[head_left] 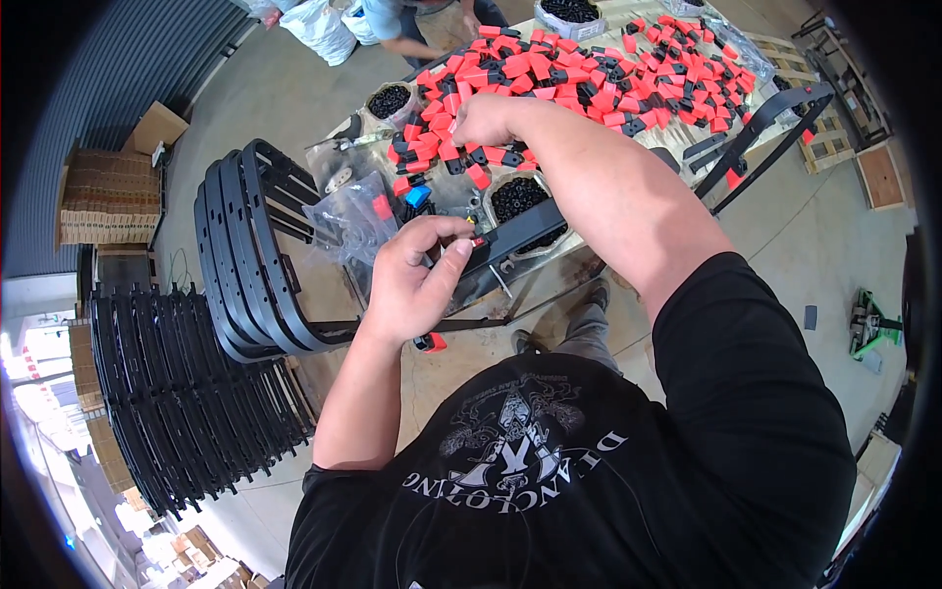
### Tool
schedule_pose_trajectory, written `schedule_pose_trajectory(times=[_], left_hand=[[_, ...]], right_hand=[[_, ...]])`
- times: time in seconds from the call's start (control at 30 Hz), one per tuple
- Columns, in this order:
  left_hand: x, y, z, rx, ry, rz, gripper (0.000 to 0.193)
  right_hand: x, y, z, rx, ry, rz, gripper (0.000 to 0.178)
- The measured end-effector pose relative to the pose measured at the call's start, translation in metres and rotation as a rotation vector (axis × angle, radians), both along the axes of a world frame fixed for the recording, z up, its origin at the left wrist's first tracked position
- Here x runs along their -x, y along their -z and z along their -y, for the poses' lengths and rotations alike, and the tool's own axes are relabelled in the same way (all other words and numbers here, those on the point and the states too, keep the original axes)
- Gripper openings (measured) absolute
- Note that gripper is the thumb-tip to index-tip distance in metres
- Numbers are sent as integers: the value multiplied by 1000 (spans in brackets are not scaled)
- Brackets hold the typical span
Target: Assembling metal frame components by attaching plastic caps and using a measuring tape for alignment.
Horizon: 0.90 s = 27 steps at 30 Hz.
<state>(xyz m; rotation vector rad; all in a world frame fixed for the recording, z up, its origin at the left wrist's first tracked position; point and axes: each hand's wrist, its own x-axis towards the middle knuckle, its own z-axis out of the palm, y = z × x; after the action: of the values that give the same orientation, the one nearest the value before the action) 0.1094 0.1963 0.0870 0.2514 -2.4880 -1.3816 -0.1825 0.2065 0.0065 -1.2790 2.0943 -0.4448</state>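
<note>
The thumb and bent fingers of my left hand (417, 270) close at the near end of a black bar (525, 229), beside a small red spot. My right hand (483, 120) reaches across to the left part of a heap of red-and-black plastic parts (535, 67), its fingers drawn together. What those fingertips hold, if anything, is hidden. Under the bar stands a bag of small black pieces (517, 196). A blue piece (418, 195) and a clear plastic bag (355, 221) lie on the table left of it.
Curved black metal frames (257, 255) stand at the table's left, with stacked black racks (177, 393) behind. Another black frame (756, 128) rises at the right end. Across the table, a person (412, 29) leans in. Cardboard stacks (108, 196) line the left wall.
</note>
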Motion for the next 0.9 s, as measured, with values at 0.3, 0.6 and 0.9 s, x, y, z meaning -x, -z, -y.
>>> schedule_pose_trajectory(times=[0.3, 0.6, 0.9], left_hand=[[-4, 4, 2, -284, -89, -31, 18], [3, -12, 4, 46, -161, -200, 22], [24, -49, -3, 208, -72, 334, 21]], right_hand=[[-3, 2, 5, -8, 77, 62, 45], [-12, -9, 7, -8, 25, 25, 44], [-4, -16, -4, -9, -4, -73, 45]])
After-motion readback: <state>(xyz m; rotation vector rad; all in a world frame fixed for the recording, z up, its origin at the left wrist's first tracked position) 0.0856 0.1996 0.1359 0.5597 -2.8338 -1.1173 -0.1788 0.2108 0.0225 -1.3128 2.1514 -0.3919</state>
